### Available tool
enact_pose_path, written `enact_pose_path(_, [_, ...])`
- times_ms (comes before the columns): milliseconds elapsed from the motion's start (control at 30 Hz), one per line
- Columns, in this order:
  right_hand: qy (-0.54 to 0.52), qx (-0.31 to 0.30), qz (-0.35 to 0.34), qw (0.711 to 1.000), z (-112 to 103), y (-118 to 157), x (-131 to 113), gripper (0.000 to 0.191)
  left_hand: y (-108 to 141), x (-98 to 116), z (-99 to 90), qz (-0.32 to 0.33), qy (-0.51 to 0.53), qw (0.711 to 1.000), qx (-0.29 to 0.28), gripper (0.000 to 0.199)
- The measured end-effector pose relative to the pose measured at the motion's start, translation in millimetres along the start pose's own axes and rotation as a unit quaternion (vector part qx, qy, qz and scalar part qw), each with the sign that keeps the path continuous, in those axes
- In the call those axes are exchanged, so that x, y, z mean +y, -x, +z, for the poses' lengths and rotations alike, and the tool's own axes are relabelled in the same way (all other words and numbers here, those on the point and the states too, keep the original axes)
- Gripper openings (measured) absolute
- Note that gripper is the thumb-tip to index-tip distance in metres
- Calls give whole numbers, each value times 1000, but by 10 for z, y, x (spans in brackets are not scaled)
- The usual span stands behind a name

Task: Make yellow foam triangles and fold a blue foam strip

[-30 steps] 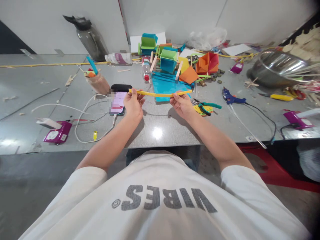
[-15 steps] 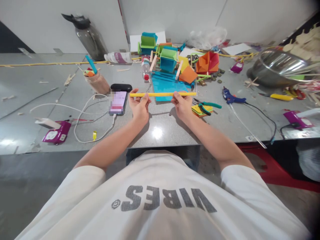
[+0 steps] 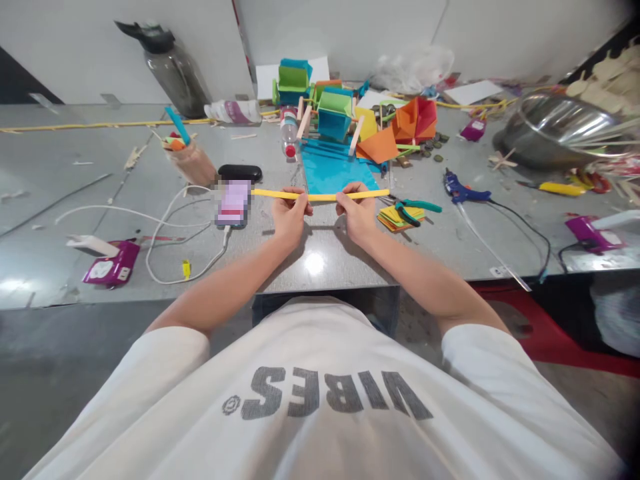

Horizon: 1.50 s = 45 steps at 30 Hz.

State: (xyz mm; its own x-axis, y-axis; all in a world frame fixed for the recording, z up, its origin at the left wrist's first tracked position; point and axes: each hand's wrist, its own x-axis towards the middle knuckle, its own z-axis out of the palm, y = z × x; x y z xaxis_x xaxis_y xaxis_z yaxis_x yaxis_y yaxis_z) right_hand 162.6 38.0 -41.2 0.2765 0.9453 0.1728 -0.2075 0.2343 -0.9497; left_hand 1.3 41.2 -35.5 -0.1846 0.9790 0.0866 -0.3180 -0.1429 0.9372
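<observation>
A thin yellow strip [image 3: 323,197], which looks like folded paper, is held level above the near side of the table, bowing slightly at its middle. My left hand [image 3: 290,212] pinches it left of centre between thumb and fingers. On the other side of the middle, my right hand [image 3: 356,210] pinches it in the same way. The strip sticks out past both hands. Behind it lies a blue sheet [image 3: 337,175]. Green-handled pliers [image 3: 413,208] rest on a stack of coloured paper [image 3: 395,219], just right of my right hand.
Paper box shapes on wooden sticks [image 3: 335,110] stand at the back. Left are a phone [image 3: 233,202] on a white cable, a black case [image 3: 240,173] and a cup [image 3: 190,160]. A blue glue gun [image 3: 465,189] and a metal bowl [image 3: 530,143] are on the right.
My hands have slid closer together along the yellow strip, toward its middle. The strip, straight before, now bends slightly and sits a little lower.
</observation>
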Motion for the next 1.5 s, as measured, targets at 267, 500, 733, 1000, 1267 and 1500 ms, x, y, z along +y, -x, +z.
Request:
enact_pose_path(267, [109, -19, 66, 992, -71, -139, -42, 20, -174, 78, -110, 24, -187, 978, -93, 23])
enact_pose_path(500, [-103, -168, 111, 974, -250, -275, -177, 38, -263, 193, -127, -54, -13, 985, -160, 32])
enact_pose_path(733, [-110, -252, 131, 953, -290, -263, -204, 41, -177, 312, -141, -169, 116, 958, -200, 35])
enact_pose_path(1000, [-132, -294, 132, 937, -276, -205, -315, 40, -179, 338, -191, -219, 147, 936, -233, 27])
enact_pose_path(1267, [-78, -396, 147, 903, -287, -145, -348, 57, -134, 338, -182, -269, 128, 920, -254, 45])
enact_pose_path(1500, [-10, -466, 139, 874, -299, -139, -231, 67, -119, 283, -123, -182, 151, 954, -185, 56])
